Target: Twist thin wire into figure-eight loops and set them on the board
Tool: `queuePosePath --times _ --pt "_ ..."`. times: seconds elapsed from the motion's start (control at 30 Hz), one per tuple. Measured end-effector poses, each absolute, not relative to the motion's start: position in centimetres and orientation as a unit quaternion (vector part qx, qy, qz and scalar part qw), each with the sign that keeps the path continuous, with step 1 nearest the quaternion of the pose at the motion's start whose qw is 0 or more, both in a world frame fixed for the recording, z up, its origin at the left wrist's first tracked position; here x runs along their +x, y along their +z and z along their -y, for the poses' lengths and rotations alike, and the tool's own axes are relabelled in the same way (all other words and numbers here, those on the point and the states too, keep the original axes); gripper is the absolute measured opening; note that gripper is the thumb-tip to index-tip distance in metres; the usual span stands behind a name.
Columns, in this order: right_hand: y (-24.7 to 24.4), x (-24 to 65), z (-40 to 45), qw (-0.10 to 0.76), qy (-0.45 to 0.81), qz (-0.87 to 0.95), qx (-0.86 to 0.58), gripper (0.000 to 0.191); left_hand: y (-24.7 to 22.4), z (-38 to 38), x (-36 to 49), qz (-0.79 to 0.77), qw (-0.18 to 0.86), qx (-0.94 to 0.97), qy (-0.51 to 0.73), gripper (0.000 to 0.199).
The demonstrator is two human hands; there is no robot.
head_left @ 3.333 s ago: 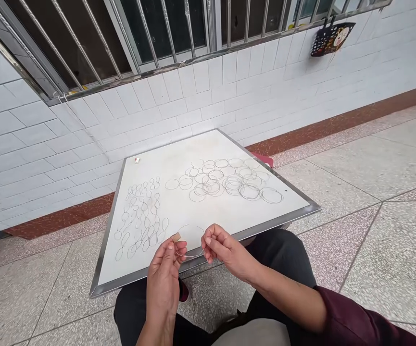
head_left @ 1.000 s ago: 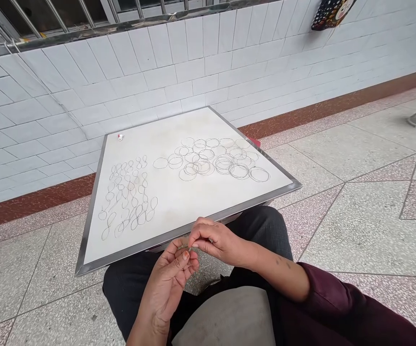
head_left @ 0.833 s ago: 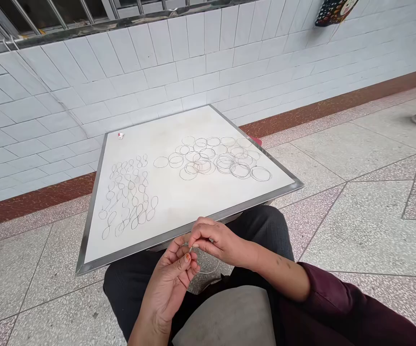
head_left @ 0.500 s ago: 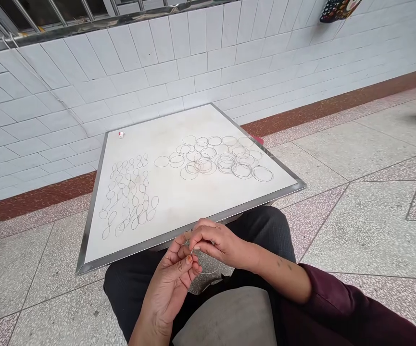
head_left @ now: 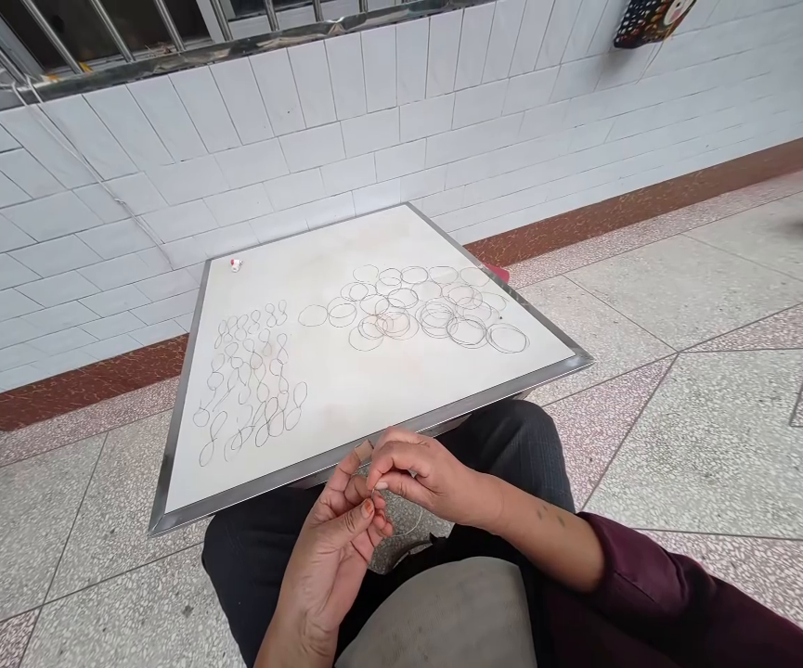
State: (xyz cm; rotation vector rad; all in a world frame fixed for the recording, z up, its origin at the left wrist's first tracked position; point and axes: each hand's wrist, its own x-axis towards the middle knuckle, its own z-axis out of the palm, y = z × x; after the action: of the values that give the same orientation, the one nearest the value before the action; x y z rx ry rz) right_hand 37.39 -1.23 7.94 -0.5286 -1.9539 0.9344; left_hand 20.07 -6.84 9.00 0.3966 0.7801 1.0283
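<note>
White tiled wall [head_left: 304, 176] behind a white-topped, metal-edged table [head_left: 366, 390]; from where I stand, the person's left hand [head_left: 338, 547] is turned palm inward, fingers curled up, while the right hand [head_left: 421, 473] arches over from the other side, palm down, the two meeting just off the near edge, above the lap. Thumb and fingers of each pinch one thin wire loop [head_left: 415, 530], pale and fine, its curve hanging below the right hand. On the tabletop: overlapping dark rings [head_left: 467, 332] to the right, figure-eight loops [head_left: 276, 416] in rough rows to the left.
</note>
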Motion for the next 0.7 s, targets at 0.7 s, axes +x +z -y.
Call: queuePosePath --times 0.7 --pt "4.8 37.0 1.7 0.368 0.761 0.459 -0.273 0.036 9.9 7.1 19.6 -0.365 0.694 0.172 0.596 0.066"
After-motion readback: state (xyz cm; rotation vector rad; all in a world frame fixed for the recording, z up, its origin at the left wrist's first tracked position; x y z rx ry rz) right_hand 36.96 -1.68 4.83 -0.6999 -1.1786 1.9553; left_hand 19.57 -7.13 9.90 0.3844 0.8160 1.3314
